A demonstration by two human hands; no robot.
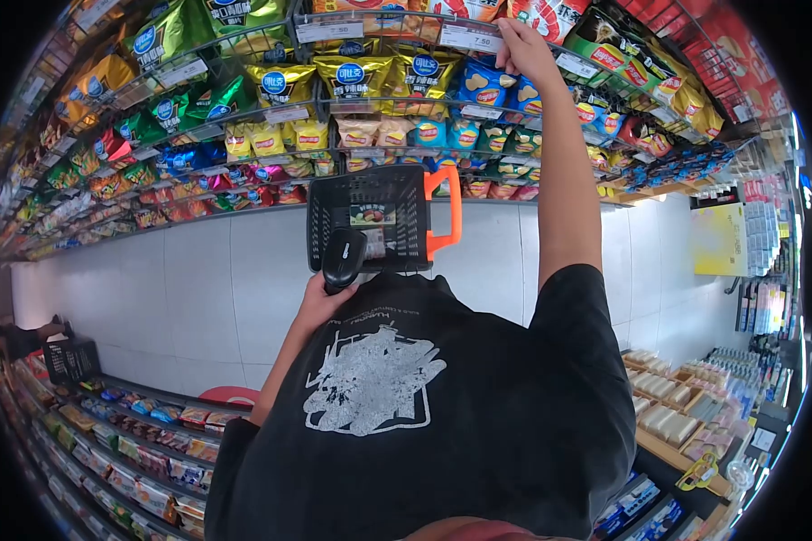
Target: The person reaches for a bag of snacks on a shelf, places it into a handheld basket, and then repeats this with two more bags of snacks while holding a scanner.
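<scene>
In the head view my left hand point(318, 302) is wrapped around a black handheld scanner point(344, 252), held over the near left part of a black shopping basket point(320, 203). The basket has an orange handle point(456, 215), and printed packages point(373, 216) show inside it. My right arm reaches up to the snack shelf. There my right hand point(525, 54), its fingers curled together, is at the end of a price label point(471, 38) on the shelf edge. What those fingers hold, if anything, is hidden. Blue chip bags point(487, 86) sit just below, and a red-and-white snack bag point(550, 18) is above.
Tiers of chip bags point(352, 77) stretch across the far side. Grey tiled floor point(189, 288) lies below them. Behind on the left stand shelves of packaged snacks point(144, 442), with another person point(27, 335) beside a black basket point(70, 359). Wooden display bins point(672, 406) stand at the right.
</scene>
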